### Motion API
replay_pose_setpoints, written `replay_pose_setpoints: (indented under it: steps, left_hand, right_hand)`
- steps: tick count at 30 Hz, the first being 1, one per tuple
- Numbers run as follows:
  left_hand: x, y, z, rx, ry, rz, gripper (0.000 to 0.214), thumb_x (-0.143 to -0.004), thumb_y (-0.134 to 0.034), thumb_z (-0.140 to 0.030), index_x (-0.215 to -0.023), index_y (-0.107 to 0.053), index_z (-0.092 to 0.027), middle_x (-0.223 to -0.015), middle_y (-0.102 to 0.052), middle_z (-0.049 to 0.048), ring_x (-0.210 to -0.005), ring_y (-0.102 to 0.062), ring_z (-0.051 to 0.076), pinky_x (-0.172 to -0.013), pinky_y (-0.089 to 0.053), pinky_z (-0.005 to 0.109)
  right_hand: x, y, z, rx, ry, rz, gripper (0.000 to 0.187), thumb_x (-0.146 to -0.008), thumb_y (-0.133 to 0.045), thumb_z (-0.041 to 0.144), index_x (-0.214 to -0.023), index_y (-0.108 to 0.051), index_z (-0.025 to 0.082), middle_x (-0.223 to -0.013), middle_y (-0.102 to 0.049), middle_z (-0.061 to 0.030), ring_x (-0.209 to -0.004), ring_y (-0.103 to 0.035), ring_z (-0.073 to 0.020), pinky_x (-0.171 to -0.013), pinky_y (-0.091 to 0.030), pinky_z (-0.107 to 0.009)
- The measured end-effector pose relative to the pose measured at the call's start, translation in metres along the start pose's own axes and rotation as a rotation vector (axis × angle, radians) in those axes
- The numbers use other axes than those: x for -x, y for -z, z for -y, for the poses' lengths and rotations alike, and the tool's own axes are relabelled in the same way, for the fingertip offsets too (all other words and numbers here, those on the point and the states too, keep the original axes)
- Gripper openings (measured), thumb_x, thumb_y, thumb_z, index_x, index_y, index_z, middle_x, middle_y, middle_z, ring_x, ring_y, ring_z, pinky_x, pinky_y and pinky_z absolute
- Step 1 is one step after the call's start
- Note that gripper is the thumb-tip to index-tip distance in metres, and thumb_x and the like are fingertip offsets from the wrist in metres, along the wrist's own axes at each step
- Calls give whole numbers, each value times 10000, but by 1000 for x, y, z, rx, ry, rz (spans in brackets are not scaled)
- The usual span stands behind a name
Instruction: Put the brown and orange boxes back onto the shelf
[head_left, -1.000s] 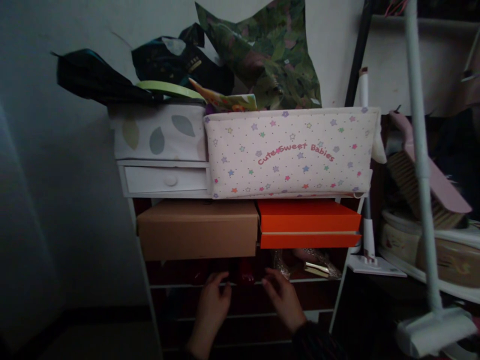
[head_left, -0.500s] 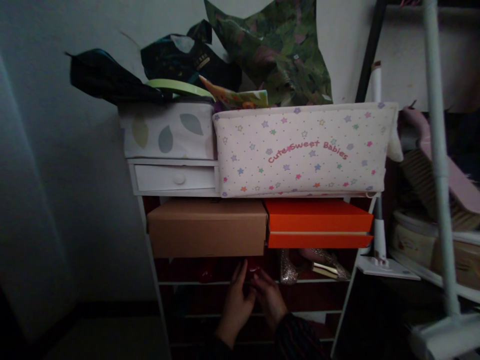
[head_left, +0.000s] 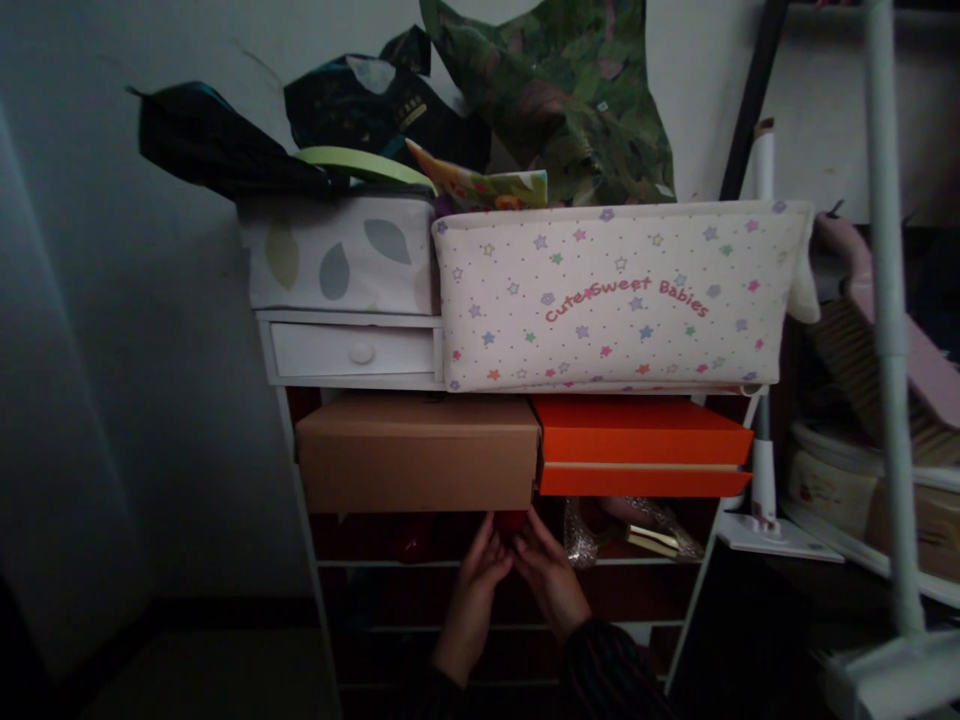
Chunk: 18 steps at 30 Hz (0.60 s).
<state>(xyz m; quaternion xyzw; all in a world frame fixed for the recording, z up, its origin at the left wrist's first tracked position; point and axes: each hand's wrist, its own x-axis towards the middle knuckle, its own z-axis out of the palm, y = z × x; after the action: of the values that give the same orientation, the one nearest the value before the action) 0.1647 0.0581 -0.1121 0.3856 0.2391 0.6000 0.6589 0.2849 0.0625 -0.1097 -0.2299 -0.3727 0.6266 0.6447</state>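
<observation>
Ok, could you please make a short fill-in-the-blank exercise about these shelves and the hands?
1. The left hand and right hand both reach around a red object under a ____ cardboard box.
2. The box beside it is ____.
3. The starred fabric bin above reads Cute Sweet ____.

Missing words: brown; orange; Babies.

I'm standing in a dim room, facing a plain pale wall that sinks into shadow toward the left. Against it stands a white shelf unit with a small drawer near its top. A dark floor shows at the near left, and on my right a pale pole rises beside another white shelf.
</observation>
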Motion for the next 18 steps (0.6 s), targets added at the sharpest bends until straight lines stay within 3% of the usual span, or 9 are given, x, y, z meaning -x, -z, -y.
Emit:
replay_pose_setpoints:
  steps: [10, 18]
  left_hand:
    - [-9, -6, 18, 133, 29, 15, 783, -668, -593, -125, -1409, -348, -180, -1556, -245, 111, -1409, -276, 196, -1108, -319, 313]
    - [-8, -8, 22, 105, 60, 53, 857, -716, -580, -135, -1481, -199, -196, -1588, -125, 76, -1431, -212, 172, -1117, -295, 295]
  right_hand:
    - [-5, 10, 4, 54, 0, -40, 771, -692, -764, 247, -1384, -426, 285, -1371, -519, -50, -1249, -484, -229, -1059, -354, -414]
    - [-10, 19, 5, 175, -22, -34, 810, -738, -688, 273, -1450, -300, 282, -1422, -461, -46, -1305, -425, -233, -1058, -358, -415]
